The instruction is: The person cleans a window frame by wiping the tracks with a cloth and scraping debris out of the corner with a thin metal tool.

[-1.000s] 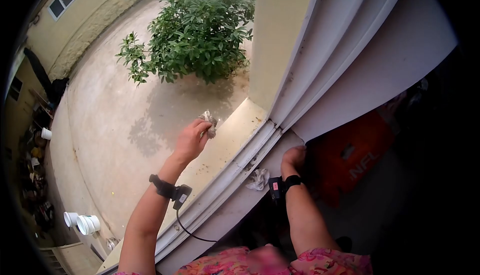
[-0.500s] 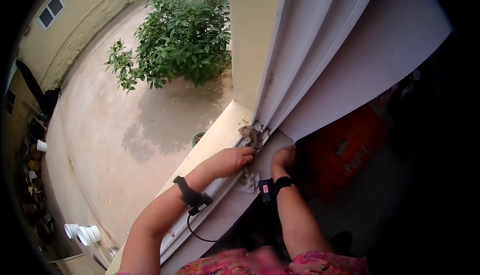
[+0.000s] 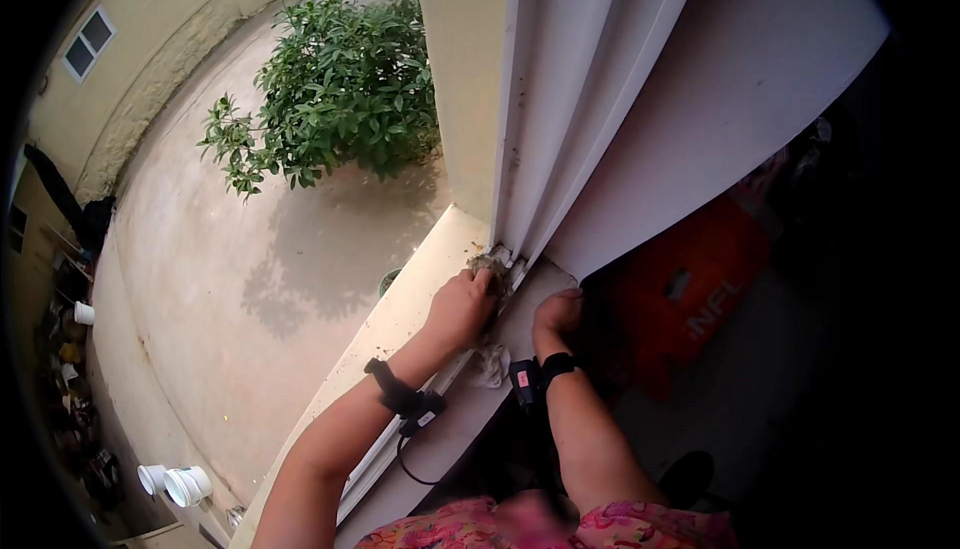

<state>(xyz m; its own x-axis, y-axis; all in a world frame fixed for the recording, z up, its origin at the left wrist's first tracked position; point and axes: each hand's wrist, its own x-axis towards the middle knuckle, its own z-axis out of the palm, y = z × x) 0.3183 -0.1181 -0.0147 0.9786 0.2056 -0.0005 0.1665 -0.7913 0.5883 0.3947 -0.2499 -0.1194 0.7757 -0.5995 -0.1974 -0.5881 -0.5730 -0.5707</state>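
Note:
My left hand (image 3: 464,307) is closed on a crumpled, dirty grey-brown rag (image 3: 487,265) in the lower corner of the white window frame (image 3: 560,99), over the sill track. Its fingertips are partly hidden by the hand itself. Just below, a crumpled whitish cloth (image 3: 490,366) lies on the inner sill (image 3: 520,314). My right hand (image 3: 557,314) rests at the sill's inner edge, its fingers turned toward the dark side and mostly out of sight. Each wrist wears a black strap with a small device.
Left of the frame runs a pale yellow outer ledge (image 3: 400,334) with crumbs of dirt. Beyond it are a leafy shrub (image 3: 340,89), a green pot (image 3: 389,280) and white buckets (image 3: 187,486) in the yard. An orange bag (image 3: 690,299) sits in shadow at right.
My left hand has moved up along the track and over the dirty rag in the corner. The right hand stays at the sill edge. The view has shifted slightly.

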